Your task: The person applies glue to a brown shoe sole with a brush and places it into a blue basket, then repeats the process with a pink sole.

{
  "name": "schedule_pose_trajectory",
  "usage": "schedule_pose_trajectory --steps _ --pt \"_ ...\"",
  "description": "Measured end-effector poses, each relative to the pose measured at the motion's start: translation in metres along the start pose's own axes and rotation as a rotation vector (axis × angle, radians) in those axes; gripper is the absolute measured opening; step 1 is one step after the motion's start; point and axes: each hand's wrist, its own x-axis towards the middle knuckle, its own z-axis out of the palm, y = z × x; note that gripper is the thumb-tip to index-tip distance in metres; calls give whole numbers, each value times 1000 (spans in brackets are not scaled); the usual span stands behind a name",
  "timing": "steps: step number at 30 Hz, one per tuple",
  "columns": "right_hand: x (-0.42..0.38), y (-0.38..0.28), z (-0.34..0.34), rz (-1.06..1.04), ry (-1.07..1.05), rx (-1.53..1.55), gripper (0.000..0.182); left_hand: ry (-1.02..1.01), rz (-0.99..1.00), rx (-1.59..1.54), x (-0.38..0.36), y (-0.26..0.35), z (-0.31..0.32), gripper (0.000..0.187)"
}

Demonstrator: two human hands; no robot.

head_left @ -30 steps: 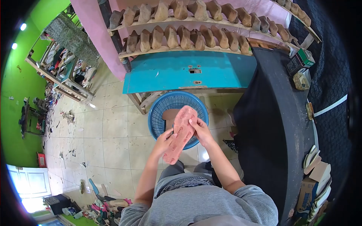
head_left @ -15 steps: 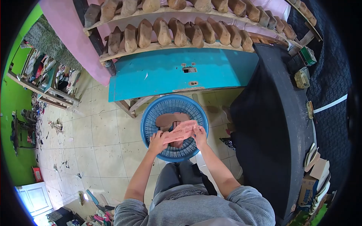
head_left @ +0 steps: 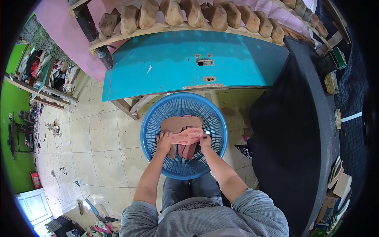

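A pink insole-shaped piece with printed marks (head_left: 185,136) is stretched sideways over the blue basket (head_left: 147,156). My left hand (head_left: 164,141) has its fingers closed on the left end of the piece. At its right end, my right hand (head_left: 205,141) pinches the narrow tip. Beneath it in the basket lie a brown sole-shaped piece (head_left: 171,124) and some darker reddish pieces (head_left: 186,151). My hands partly cover the pieces below.
Beyond the basket stands a turquoise table (head_left: 166,67), with a shelf of wooden shoe lasts (head_left: 171,14) above it. A dark-covered surface (head_left: 288,130) rises at the right. Scraps (head_left: 55,127) litter the tiled floor at the left.
The view has shifted, and the basket looks larger. The pink piece now lies more level, with its right end lower, and both hands still hold it.
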Motion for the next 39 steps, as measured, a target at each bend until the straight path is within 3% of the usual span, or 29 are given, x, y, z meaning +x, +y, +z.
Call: schedule_pose_trajectory --steps 3,5,8,11,13,15,18,20,23,26,31,39 --pt "12 15 9 -39 54 -130 26 -62 -50 68 4 1 4 59" --pt "17 17 11 -78 75 -161 28 10 -25 97 3 -1 12 60" --pt "-7 -8 0 -139 44 -305 34 6 -46 84 0 1 10 61" --pt "-33 -35 -11 -292 114 -555 43 36 -122 99 -11 15 -6 50" --pt "-49 -47 -23 -610 168 -552 48 100 -128 63 -23 26 -29 44" --pt "-70 -71 -43 -619 107 -407 40 166 -125 27 -37 38 -55 38" --pt "-125 -126 -89 -735 -28 -202 12 345 -206 -14 -69 45 -96 26" --pt "-165 -160 -121 -772 -36 -161 10 512 -212 -167 -95 48 -127 15" --pt "-222 -203 -161 -831 -28 -90 8 607 -221 -263 -136 74 -188 12" --pt "-266 -237 -195 -936 -9 -45 12 709 -56 -305 -158 91 -227 10" --pt "-326 -268 -239 -1027 231 -47 11 649 216 -427 -165 129 -268 8" --pt "-396 -243 -323 -1016 621 4 12 474 681 -545 -157 248 -302 7"
